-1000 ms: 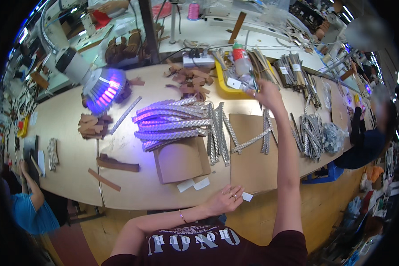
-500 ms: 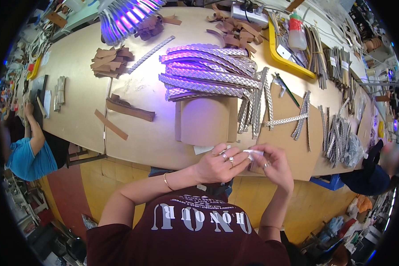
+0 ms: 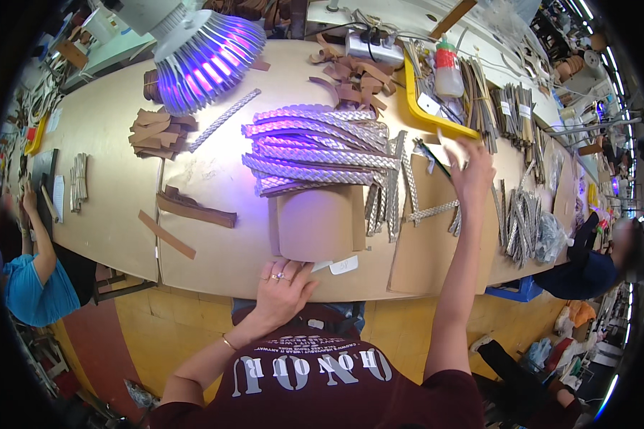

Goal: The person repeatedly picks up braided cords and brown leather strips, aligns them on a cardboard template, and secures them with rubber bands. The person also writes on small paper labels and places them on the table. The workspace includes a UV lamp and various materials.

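Observation:
My left hand (image 3: 285, 292) rests at the table's front edge, below a curved tan board (image 3: 315, 225). Its fingers are slightly bent and apart, holding nothing visible; a white label (image 3: 343, 265) lies just right of it. Farther out, my right hand (image 3: 474, 175) reaches over a flat brown board (image 3: 429, 247). Its thumb and fingers close around what looks like a white slip (image 3: 451, 149), partly hidden. Beside those fingers lies a dark green pen-like tool (image 3: 436, 158). Silvery braided straps (image 3: 322, 154) are heaped over the curved board, some hanging down its right side.
A lamp with a finned metal housing (image 3: 207, 61) hangs over the far left. Brown strips (image 3: 161, 134) lie in piles. A yellow tray (image 3: 436, 125) and a red-and-clear bottle (image 3: 448, 71) stand far right, near strap bundles (image 3: 522, 225). Another person in blue (image 3: 39, 282) sits left.
My hands were together by the front edge, pinching something white. They have parted: the right has moved far out toward the yellow tray, the left down beside the curved board. The view has shifted.

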The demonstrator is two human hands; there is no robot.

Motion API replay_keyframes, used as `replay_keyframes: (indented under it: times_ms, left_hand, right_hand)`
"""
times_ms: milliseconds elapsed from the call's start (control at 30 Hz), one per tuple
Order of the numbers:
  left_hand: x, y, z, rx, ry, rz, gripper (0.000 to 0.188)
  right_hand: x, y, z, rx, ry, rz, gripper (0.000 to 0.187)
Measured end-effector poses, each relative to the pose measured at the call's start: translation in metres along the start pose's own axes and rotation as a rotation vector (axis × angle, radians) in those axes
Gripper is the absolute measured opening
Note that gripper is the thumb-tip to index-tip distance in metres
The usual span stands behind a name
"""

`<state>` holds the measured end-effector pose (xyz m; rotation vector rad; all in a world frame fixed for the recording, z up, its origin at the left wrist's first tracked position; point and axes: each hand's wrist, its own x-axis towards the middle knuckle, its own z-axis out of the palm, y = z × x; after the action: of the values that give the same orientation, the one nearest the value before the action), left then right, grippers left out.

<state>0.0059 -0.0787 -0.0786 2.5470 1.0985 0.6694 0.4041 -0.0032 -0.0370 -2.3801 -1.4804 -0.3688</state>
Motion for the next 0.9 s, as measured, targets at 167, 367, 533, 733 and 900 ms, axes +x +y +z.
replay_keyframes:
  times_ms: [167,367,533,733,900]
  left_hand:
    - [0.013,-0.003,0.004,-0.007,-0.043,0.068,0.035]
    - [0.016,-0.003,0.006,-0.031,-0.040,0.104,0.030]
    - [0.010,-0.005,0.008,-0.084,-0.048,0.097,0.027]
    - [0.009,-0.014,0.004,-0.148,-0.112,0.135,0.026]
    - [0.009,-0.014,0.003,-0.183,-0.096,0.138,0.022]
  right_hand:
    - [-0.023,-0.001,0.011,0.157,-0.157,-0.031,0.019]
    - [-0.037,-0.006,-0.014,0.610,0.138,0.193,0.017]
    - [-0.122,-0.060,-0.054,0.862,-0.591,-0.260,0.030]
    - [-0.159,-0.107,-0.052,0.381,-0.708,-0.420,0.032]
    - [-0.157,-0.111,-0.062,0.273,-0.770,-0.481,0.020]
